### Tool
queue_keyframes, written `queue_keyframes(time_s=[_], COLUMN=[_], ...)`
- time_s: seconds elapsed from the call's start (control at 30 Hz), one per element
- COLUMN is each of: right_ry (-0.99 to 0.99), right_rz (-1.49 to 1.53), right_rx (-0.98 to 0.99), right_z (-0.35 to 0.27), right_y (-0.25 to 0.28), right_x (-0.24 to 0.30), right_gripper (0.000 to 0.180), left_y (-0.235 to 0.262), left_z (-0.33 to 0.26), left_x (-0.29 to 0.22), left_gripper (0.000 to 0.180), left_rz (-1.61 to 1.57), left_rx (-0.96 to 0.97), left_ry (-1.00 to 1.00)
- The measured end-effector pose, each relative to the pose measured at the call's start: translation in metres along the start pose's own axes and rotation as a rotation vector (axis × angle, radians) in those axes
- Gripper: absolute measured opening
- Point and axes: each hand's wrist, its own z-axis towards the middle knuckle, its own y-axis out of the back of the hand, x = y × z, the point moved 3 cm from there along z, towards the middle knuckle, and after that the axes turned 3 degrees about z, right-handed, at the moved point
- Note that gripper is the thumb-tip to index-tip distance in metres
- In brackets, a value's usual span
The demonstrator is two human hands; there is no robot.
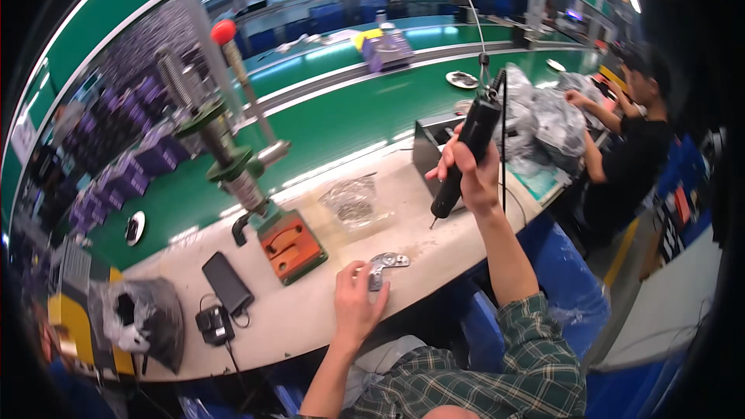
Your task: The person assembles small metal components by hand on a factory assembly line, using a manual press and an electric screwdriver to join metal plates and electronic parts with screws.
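My right hand (pixel 479 174) is wrapped round a black electric screwdriver (pixel 476 126), raised above the table's right half. Its thin bit points down and to the left, apart from the metal piece below. A cable runs upward from the tool's top end. On the tabletop, my left hand (pixel 358 304) grips a small curved silver metal part (pixel 387 262) at its left end. The part's right end, with small holes, stays uncovered. Just beyond it lies a clear plastic bag (pixel 353 200) of small pieces too fine to tell apart.
A green hand press (pixel 237 167) with an orange base (pixel 292 247) stands left of the bag. A black phone-like slab (pixel 228 282), a black adapter (pixel 214 325) and a grey bag (pixel 147 318) lie farther left. Beyond runs a green conveyor (pixel 372 101). A co-worker (pixel 632 140) sits at right by plastic bags.
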Motion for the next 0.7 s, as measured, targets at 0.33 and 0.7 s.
queue_keyframes(time_s=[0.33, 0.7], right_ry=[-0.151, -0.129], right_rz=[0.077, -0.054], right_rx=[0.197, 0.116], right_z=[-0.031, -0.029], right_y=[-0.096, -0.09], right_x=[-0.079, -0.107], right_gripper=[0.034, 0.03], left_y=[-0.005, -0.011], left_z=[0.0, 0.007], left_x=[0.011, 0.019], left_gripper=[0.037, 0.037], left_rz=[0.136, 0.129], left_rx=[0.152, 0.125], left_ry=[-0.031, -0.055])
